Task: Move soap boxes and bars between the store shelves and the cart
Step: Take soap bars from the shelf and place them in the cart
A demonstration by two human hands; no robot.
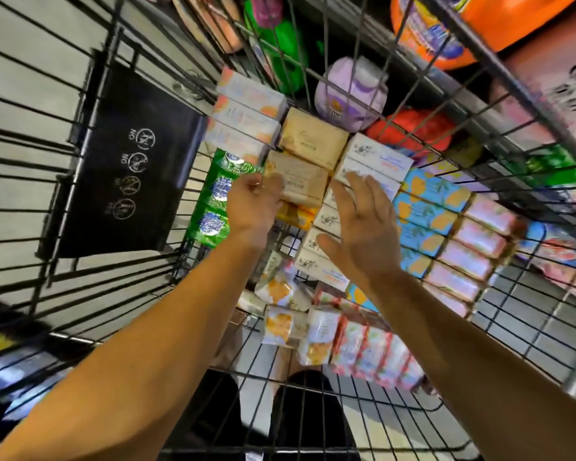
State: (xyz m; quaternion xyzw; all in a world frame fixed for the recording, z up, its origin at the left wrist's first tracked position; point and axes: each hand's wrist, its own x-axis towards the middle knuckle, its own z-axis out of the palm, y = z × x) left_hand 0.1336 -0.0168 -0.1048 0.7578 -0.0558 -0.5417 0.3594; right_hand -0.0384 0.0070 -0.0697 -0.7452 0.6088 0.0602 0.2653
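Note:
I look down into a wire cart (526, 314) packed with soap boxes. My left hand (251, 207) grips the near end of a tan soap box (301, 183) in the middle of the cart. A second tan box (313, 138) lies just beyond it. My right hand (366, 227) hovers with fingers spread and straight over a row of white soap boxes (373, 161), holding nothing. Blue-and-orange boxes (426, 214) and pink boxes (476, 241) fill the right side. Green soap packs (213, 207) lie to the left of my left hand.
A black child-seat flap (127, 161) with warning icons hangs on the cart's left wall. White-and-peach boxes (246, 118) stack at the far left. Beyond the cart stand a purple container (350, 94), green packs (280, 51) and an orange jug (453, 24). Small wrapped soaps (286, 324) lie near me.

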